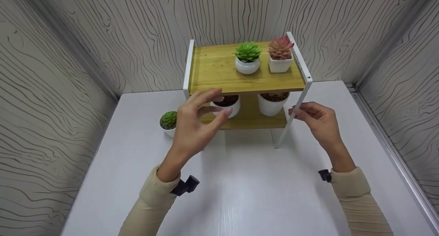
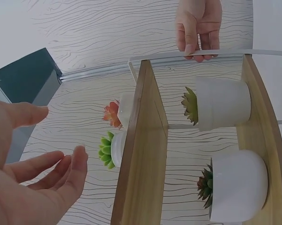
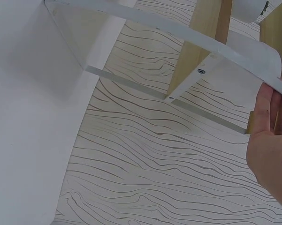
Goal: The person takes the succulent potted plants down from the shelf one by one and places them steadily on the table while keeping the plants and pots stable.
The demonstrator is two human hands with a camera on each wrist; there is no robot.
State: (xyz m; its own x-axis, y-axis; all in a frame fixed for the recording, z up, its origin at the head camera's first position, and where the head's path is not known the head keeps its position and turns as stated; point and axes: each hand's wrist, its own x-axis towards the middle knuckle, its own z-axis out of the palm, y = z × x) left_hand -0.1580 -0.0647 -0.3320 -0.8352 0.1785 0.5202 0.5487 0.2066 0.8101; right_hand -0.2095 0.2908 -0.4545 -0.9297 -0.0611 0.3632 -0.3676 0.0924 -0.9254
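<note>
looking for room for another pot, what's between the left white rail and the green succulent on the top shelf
Nothing stands there: the head view shows only bare wood of the top shelf between the left white rail and the green succulent.

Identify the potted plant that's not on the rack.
The green succulent on the white tabletop, left of the rack; the other four plants stand on its two shelves.

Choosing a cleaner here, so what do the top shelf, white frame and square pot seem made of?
Top shelf: probably wood or bamboo, perhaps satin-finished, going by the yellowish grain. White frame: likely painted metal, smooth; its bars are slim, with apparent screws. Square pot: ceramic or plastic, smooth and white; its even surface fits both.
</note>
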